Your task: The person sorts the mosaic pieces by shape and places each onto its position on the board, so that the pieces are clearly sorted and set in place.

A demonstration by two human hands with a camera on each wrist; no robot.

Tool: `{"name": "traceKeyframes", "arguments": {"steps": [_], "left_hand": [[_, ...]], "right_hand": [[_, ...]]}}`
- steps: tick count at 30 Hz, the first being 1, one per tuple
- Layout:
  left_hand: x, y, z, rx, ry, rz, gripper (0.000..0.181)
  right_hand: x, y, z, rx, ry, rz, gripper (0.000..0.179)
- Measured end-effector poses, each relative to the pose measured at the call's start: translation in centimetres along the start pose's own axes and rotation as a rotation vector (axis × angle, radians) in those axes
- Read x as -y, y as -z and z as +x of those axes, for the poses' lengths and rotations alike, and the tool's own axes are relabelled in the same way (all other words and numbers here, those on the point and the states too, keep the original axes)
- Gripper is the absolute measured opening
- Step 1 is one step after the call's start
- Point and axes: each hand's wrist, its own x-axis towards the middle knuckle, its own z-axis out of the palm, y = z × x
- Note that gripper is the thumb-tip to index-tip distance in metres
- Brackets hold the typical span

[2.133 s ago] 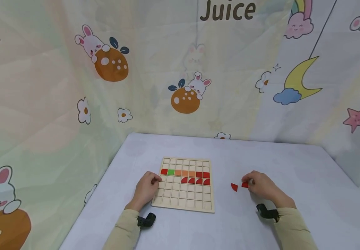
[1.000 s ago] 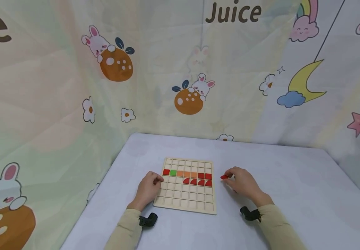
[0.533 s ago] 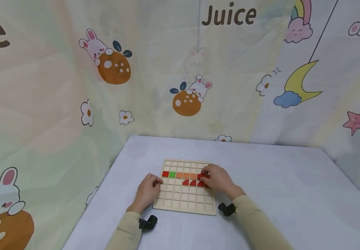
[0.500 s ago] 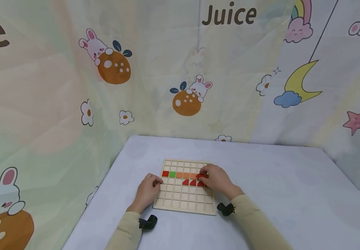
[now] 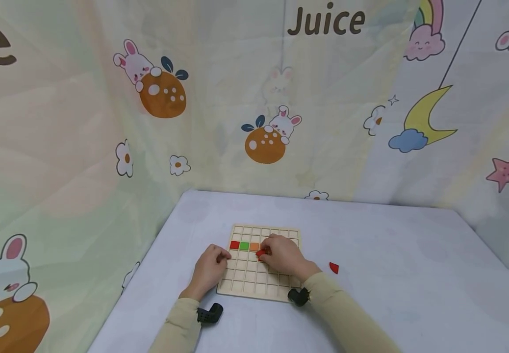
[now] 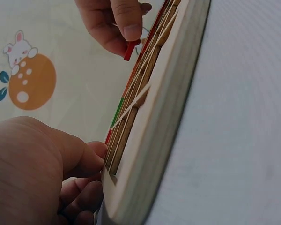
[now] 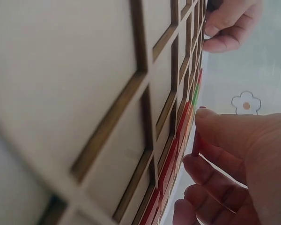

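Observation:
A pale wooden grid board (image 5: 254,280) lies flat on the table. At its left edge my left hand (image 5: 208,270) grips the rim between thumb and fingers, as the left wrist view shows up close. My right hand (image 5: 284,256) is over the middle of the board, thumb and fingertips pinching a small red quarter-circle piece (image 7: 196,143) held on edge in the right wrist view. One row shows a red square (image 5: 234,245), a green square (image 5: 244,246) and an orange square (image 5: 254,246). The right hand hides the pieces further along.
A loose red quarter-circle piece (image 5: 334,267) lies on the white-covered table (image 5: 395,274) to the right of the board. A printed cloth (image 5: 219,98) with rabbits and a moon hangs behind the table. Each wrist wears a black camera.
My right hand picked up a red quarter-circle piece from the table on the right and carried it left over the board. My left hand stays at the left edge.

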Motion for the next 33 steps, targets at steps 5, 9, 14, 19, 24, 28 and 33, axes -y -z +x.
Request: {"name": "traceKeyframes", "arguments": {"steps": [5, 9, 14, 19, 24, 28, 33], "left_hand": [[-0.1, 0.0, 0.0, -0.002, -0.003, 0.0, 0.015], [-0.3, 0.1, 0.1, -0.001, -0.009, 0.007, 0.015], [-0.5, 0.2, 0.2, 0.001, -0.003, 0.008, 0.014], [-0.5, 0.1, 0.3, 0.003, 0.008, 0.001, 0.014], [-0.3, -0.2, 0.3, 0.008, 0.003, 0.002, 0.014], [-0.2, -0.1, 0.1, -0.002, 0.012, 0.001, 0.014], [-0.3, 0.0, -0.2, -0.001, 0.021, 0.007, 0.014]], "right_hand": [[0.5, -0.1, 0.4, 0.021, 0.023, -0.011, 0.018], [0.9, -0.3, 0.8, 0.049, 0.014, -0.01, 0.019], [1.1, -0.4, 1.3, 0.079, -0.004, -0.008, 0.019], [1.3, -0.4, 1.3, 0.115, 0.004, 0.015, 0.021], [0.9, -0.2, 0.6, 0.095, 0.005, 0.007, 0.022], [0.5, 0.3, -0.4, 0.031, -0.004, 0.014, 0.021], [-0.4, 1.4, -2.3, -0.001, -0.055, 0.025, 0.021]]}}
